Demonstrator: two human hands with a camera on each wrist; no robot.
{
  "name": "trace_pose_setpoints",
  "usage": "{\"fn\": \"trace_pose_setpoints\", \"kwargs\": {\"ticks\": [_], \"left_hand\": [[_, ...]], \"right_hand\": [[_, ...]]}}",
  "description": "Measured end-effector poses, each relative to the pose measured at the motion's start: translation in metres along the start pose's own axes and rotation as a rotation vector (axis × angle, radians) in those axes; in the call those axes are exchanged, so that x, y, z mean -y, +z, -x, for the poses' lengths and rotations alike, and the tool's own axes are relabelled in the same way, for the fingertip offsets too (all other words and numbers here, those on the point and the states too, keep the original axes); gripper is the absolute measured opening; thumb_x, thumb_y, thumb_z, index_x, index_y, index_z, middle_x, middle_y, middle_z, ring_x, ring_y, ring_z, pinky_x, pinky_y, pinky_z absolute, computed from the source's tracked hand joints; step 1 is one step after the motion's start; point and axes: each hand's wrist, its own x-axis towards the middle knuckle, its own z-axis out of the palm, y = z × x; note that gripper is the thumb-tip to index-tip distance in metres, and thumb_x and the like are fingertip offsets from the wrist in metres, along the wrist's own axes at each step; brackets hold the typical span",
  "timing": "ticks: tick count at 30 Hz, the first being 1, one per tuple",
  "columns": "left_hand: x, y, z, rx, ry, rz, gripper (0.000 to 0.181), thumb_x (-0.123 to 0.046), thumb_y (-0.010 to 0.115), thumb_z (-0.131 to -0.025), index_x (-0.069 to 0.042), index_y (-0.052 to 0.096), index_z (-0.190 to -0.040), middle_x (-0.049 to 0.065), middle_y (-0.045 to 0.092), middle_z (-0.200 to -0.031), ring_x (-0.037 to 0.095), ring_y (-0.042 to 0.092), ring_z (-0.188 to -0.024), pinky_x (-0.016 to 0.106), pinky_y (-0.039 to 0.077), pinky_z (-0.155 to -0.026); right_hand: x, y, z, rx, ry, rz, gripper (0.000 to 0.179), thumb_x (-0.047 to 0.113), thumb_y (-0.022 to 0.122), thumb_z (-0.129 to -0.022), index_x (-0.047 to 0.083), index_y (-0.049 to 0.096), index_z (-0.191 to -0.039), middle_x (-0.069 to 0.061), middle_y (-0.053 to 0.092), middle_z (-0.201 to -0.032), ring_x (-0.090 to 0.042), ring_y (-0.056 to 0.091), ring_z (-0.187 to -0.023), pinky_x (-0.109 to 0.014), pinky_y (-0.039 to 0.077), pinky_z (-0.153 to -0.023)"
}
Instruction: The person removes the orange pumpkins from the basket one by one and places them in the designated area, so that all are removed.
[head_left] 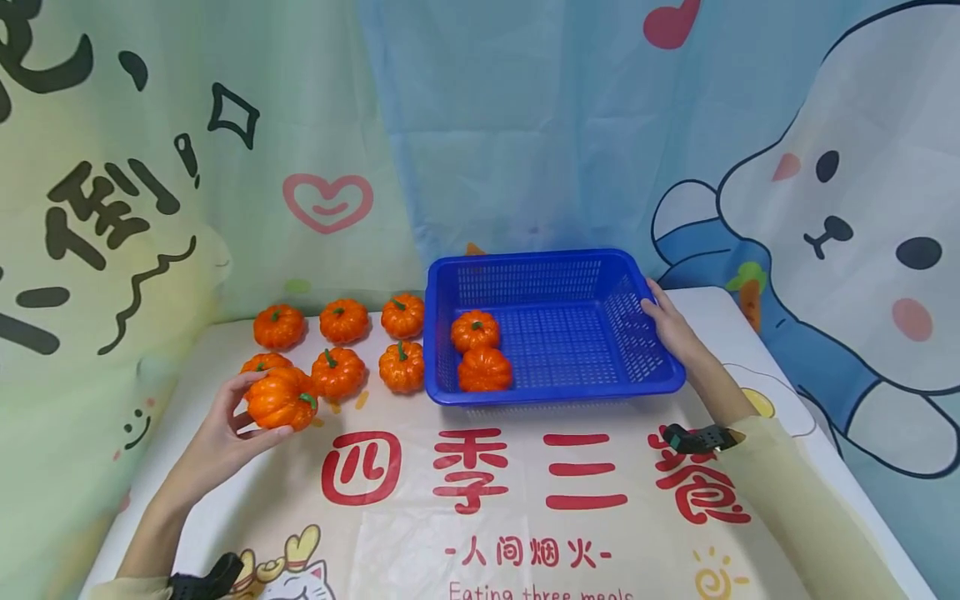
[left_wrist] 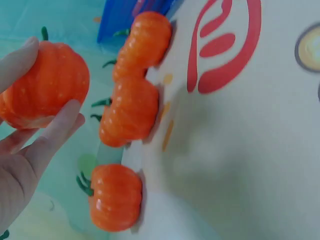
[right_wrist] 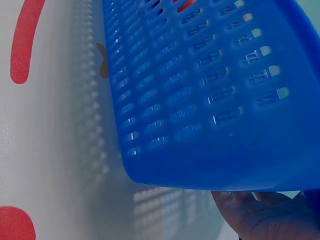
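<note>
In the head view my left hand (head_left: 228,433) holds a small orange pumpkin (head_left: 279,400) above the table, thumb on one side and fingers on the other. The left wrist view shows that pumpkin (left_wrist: 50,82) off the surface, its green stem turned away. My right hand (head_left: 673,329) grips the right rim of a blue plastic basket (head_left: 555,395), thumb over the edge. From the right wrist, its fingers (right_wrist: 235,207) appear under the basket's end, partly hidden. Inside the basket, two pumpkins, a rear one (head_left: 475,331) and a front one (head_left: 485,369), sit at the left.
Several more pumpkins stand in two rows left of the basket, among them a back-left one (head_left: 279,326) and a front-right one (head_left: 402,367). A printed cloth (head_left: 525,517) covers the table. Behind hangs a cartoon curtain (head_left: 487,167). A thin cable (head_left: 780,379) lies at the right.
</note>
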Motion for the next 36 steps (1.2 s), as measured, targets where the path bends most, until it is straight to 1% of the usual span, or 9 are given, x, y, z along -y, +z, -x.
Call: {"fn": "trace_pose_setpoints", "kwargs": {"ticks": [8,13,18,23,25,28,30,34,36], "left_hand": [[0.004,-0.001,0.001,-0.032,-0.062,-0.062,0.076,-0.012,0.077,-0.082,-0.004,0.025,-0.137,0.014,0.035,-0.137,-0.006,0.056,-0.094,0.016,0.056,-0.074],[0.007,0.001,0.008,-0.087,-0.095,-0.102,0.084,-0.014,0.079,-0.081,-0.005,0.022,-0.142,0.014,0.034,-0.134,-0.006,0.057,-0.088,0.013,0.055,-0.071],[0.012,0.001,0.014,-0.190,-0.085,-0.192,0.085,-0.016,0.082,-0.078,-0.004,0.031,-0.145,0.016,0.039,-0.135,-0.011,0.048,-0.090,0.004,0.048,-0.072],[0.015,-0.004,0.017,-0.267,-0.164,-0.243,0.082,-0.023,0.082,-0.078,-0.003,0.033,-0.141,0.020,0.046,-0.133,-0.015,0.045,-0.086,0.000,0.044,-0.070],[0.017,-0.005,0.020,-0.282,-0.197,-0.276,0.082,-0.026,0.083,-0.077,-0.002,0.035,-0.139,0.022,0.049,-0.130,-0.005,0.049,-0.091,0.001,0.041,-0.071],[0.022,-0.005,0.026,-0.279,-0.259,-0.335,0.083,-0.033,0.084,-0.075,0.000,0.037,-0.136,0.025,0.053,-0.126,0.019,0.051,-0.104,0.006,0.037,-0.071],[0.026,-0.005,0.030,-0.265,-0.299,-0.372,0.085,-0.036,0.083,-0.075,0.003,0.037,-0.134,0.027,0.053,-0.122,0.032,0.050,-0.104,0.009,0.035,-0.069],[0.034,-0.007,0.037,-0.243,-0.327,-0.409,0.086,-0.034,0.084,-0.074,0.008,0.035,-0.132,0.032,0.051,-0.120,0.041,0.051,-0.102,0.010,0.035,-0.068],[0.039,-0.008,0.039,-0.242,-0.317,-0.406,0.088,-0.029,0.084,-0.075,0.010,0.032,-0.135,0.034,0.049,-0.123,0.044,0.050,-0.106,0.021,0.046,-0.081]], "right_hand": [[-0.001,0.000,-0.001,0.001,0.008,-0.006,0.062,0.042,0.021,-0.105,0.030,-0.015,-0.154,-0.009,-0.013,-0.164,-0.041,-0.009,-0.150,-0.066,-0.004,-0.117],[-0.002,0.002,-0.001,-0.005,0.010,-0.001,0.062,0.043,0.021,-0.105,0.030,-0.015,-0.154,-0.010,-0.013,-0.164,-0.043,-0.008,-0.150,-0.067,-0.004,-0.116],[-0.002,0.002,0.000,-0.010,0.014,0.003,0.062,0.044,0.021,-0.105,0.032,-0.015,-0.154,-0.009,-0.012,-0.164,-0.043,-0.006,-0.150,-0.068,-0.002,-0.116],[0.001,0.002,0.001,-0.011,0.015,0.005,0.061,0.044,0.021,-0.105,0.032,-0.014,-0.154,-0.010,-0.011,-0.164,-0.043,-0.004,-0.150,-0.068,0.000,-0.117],[0.006,0.003,0.004,-0.003,0.017,-0.008,0.061,0.042,0.020,-0.105,0.031,-0.014,-0.154,-0.011,-0.012,-0.164,-0.044,-0.005,-0.150,-0.068,-0.001,-0.116],[0.018,0.005,0.012,0.001,0.025,-0.024,0.061,0.036,0.020,-0.106,0.026,-0.015,-0.154,-0.013,-0.012,-0.163,-0.045,-0.006,-0.149,-0.068,-0.002,-0.116],[0.026,0.006,0.018,0.000,0.031,-0.025,0.061,0.033,0.020,-0.106,0.023,-0.015,-0.155,-0.015,-0.012,-0.163,-0.046,-0.007,-0.149,-0.069,-0.003,-0.116],[0.029,0.006,0.021,-0.007,0.034,-0.018,0.061,0.031,0.021,-0.106,0.020,-0.014,-0.155,-0.016,-0.012,-0.163,-0.046,-0.008,-0.148,-0.069,-0.004,-0.115],[0.023,0.005,0.016,-0.008,0.033,-0.012,0.061,0.034,0.020,-0.106,0.023,-0.014,-0.155,-0.015,-0.012,-0.163,-0.046,-0.007,-0.149,-0.069,-0.004,-0.115]]}}
